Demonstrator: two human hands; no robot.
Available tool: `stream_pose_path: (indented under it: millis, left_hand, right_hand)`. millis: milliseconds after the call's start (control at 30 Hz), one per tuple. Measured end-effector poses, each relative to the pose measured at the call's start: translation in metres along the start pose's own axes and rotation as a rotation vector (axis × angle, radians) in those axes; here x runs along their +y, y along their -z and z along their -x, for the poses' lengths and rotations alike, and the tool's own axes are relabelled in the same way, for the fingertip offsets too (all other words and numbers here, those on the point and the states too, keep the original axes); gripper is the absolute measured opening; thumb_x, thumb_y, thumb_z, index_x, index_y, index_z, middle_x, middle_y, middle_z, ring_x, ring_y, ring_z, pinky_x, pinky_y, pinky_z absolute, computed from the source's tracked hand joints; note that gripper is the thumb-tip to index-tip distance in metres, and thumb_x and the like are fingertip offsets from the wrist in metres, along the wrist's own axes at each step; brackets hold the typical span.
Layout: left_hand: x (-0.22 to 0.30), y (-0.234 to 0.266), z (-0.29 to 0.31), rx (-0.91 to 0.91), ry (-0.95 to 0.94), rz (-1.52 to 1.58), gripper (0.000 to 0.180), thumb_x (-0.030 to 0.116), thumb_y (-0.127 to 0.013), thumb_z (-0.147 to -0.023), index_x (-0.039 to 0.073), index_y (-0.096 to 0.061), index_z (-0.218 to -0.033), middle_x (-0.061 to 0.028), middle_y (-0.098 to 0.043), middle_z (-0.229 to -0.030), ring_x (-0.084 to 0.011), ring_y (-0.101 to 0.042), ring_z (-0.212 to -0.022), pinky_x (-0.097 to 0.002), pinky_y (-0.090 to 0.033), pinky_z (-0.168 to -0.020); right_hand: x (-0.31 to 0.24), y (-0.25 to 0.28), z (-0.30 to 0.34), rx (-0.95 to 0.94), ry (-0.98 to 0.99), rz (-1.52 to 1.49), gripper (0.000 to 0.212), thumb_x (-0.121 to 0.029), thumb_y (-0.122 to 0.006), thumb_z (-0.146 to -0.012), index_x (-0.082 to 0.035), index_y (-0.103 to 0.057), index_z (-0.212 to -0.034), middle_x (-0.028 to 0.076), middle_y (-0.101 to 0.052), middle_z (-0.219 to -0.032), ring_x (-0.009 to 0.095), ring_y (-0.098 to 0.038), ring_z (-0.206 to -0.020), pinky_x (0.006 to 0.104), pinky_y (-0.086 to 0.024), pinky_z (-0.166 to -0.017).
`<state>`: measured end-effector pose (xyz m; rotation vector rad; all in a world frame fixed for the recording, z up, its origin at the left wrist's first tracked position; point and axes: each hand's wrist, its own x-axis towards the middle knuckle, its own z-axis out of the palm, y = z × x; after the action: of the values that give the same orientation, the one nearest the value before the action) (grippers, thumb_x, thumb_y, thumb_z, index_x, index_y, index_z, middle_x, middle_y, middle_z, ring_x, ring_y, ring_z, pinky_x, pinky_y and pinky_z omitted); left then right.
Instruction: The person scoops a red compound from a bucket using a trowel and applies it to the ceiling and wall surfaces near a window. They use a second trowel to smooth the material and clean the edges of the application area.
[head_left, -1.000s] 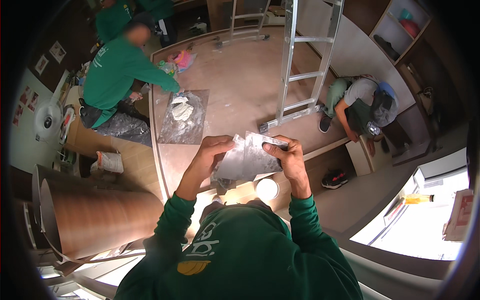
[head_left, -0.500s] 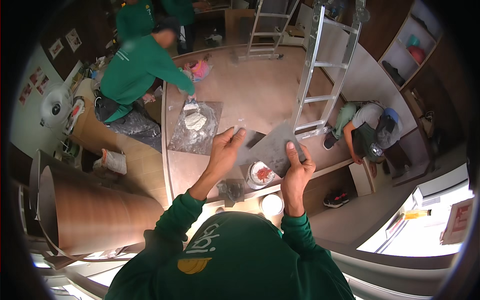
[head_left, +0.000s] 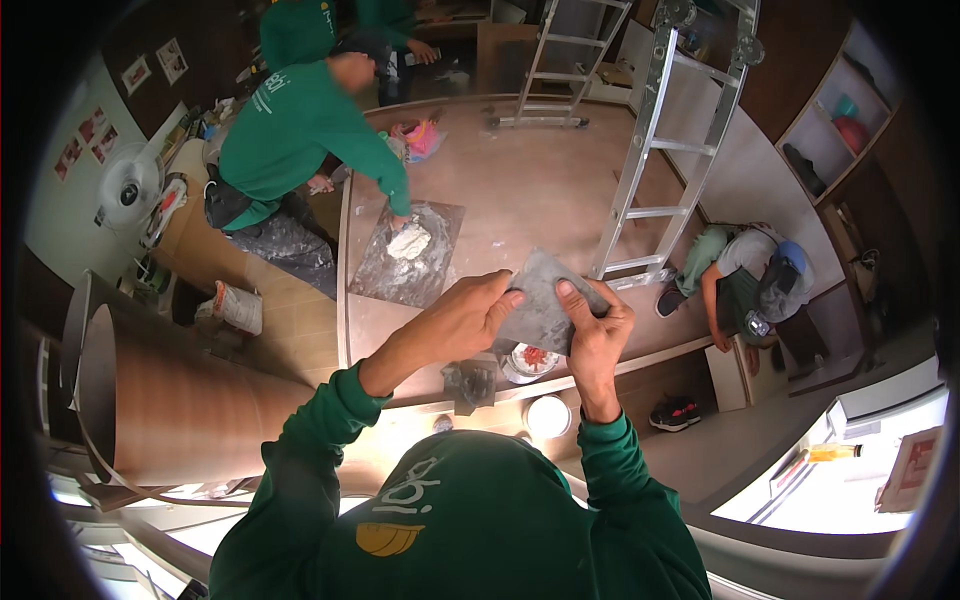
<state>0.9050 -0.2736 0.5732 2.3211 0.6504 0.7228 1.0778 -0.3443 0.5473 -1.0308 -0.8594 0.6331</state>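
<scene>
Both my hands are raised in front of me over the near edge of the wooden surface. My right hand (head_left: 597, 335) grips a thin grey scraper plate (head_left: 540, 305), thumb on its face. My left hand (head_left: 465, 315) is closed at the left edge of that plate, thumb and fingers pinched. Whether a second plate lies behind the visible one cannot be made out. Below the plate stands a white tub (head_left: 522, 368) with white and red paste, partly covered. Left of it lies a smeared grey piece (head_left: 467, 388).
A green-sleeved person (head_left: 300, 130) reaches to white putty (head_left: 409, 241) on a smeared board (head_left: 370, 265). A stepladder (head_left: 655, 180) stands right. Another person (head_left: 745, 270) crouches beyond it. A white bucket (head_left: 547, 418) sits near me; a large brown roll (head_left: 200, 410) lies left.
My hands have come together, and the two plates that showed apart now appear as one. The person at the board has moved a hand over the putty. The view has shifted slightly.
</scene>
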Motion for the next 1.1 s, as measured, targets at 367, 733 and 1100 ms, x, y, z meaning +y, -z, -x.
stream_pose_path:
  millis: [367,733,1100]
  left_hand:
    - [-0.002,0.017,0.006,-0.285,0.122,-0.084,0.035,0.025,-0.049,-0.101,-0.005,-0.052,-0.082,-0.0289,-0.054,-0.071,-0.0493,-0.055,-0.073,-0.0525,-0.040,-0.067]
    - [-0.020,-0.041,0.061,0.310,0.314,-0.037,0.024,0.020,-0.051,-0.101,-0.002,-0.051,-0.093,-0.0203,-0.054,-0.072,-0.0342,-0.054,-0.066,-0.0404,-0.044,-0.064]
    - [-0.047,-0.031,0.088,0.024,0.462,0.244,0.022,0.021,-0.059,-0.098,-0.001,-0.062,-0.100,-0.0112,-0.063,-0.074,-0.0147,-0.061,-0.071,-0.0333,-0.047,-0.063]
  right_hand:
    - [-0.017,0.007,-0.016,-0.309,-0.038,0.150,0.019,-0.016,-0.072,-0.088,0.003,-0.070,-0.089,-0.001,-0.056,-0.058,0.005,-0.044,-0.042,0.0227,-0.031,-0.035]
    - [0.045,-0.015,0.043,-0.150,-0.239,-0.088,0.021,-0.015,-0.074,-0.088,0.005,-0.068,-0.083,-0.004,-0.058,-0.068,0.005,-0.047,-0.065,0.0213,-0.038,-0.059]
    - [0.038,0.017,0.018,-0.380,-0.077,0.046,0.020,-0.015,-0.072,-0.090,0.004,-0.070,-0.090,-0.004,-0.059,-0.070,0.005,-0.048,-0.065,0.0217,-0.039,-0.058]
